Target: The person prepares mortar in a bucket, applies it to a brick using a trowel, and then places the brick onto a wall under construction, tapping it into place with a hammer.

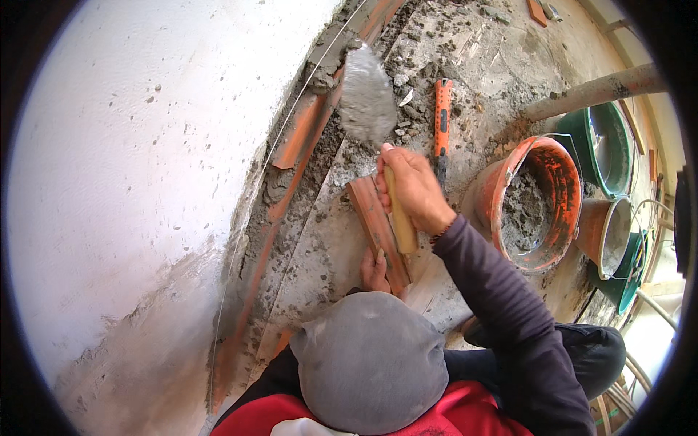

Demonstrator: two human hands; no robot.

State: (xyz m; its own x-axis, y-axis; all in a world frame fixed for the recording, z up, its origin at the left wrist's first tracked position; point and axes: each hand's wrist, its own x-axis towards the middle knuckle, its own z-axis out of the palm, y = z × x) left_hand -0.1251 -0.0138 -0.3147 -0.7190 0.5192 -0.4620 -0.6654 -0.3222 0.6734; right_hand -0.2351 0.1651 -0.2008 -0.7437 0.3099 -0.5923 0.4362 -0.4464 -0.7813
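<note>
My right hand [413, 187] is closed round the pale wooden handle of a trowel [367, 94]. The trowel's grey, mortar-smeared blade, blurred by motion, points away from me beside the wall base. My left hand [374, 270] grips the near end of a long reddish clay brick [378, 231], tilted below the trowel handle; part of that hand is hidden. Along the white wall, left of the blade, a clay piece [299, 133] sits among wet mortar [323, 78]. An orange-handled tool [443, 116] lies right of the trowel; its head is not clear to me.
A taut string [280, 134] runs along the white wall [145, 145]. At right stand an orange bucket [502, 196] holding mortar, a green bucket [618, 145] and more buckets. A thick pole [596, 91] slants behind them. Grey cloth [372, 363] blocks the lower middle.
</note>
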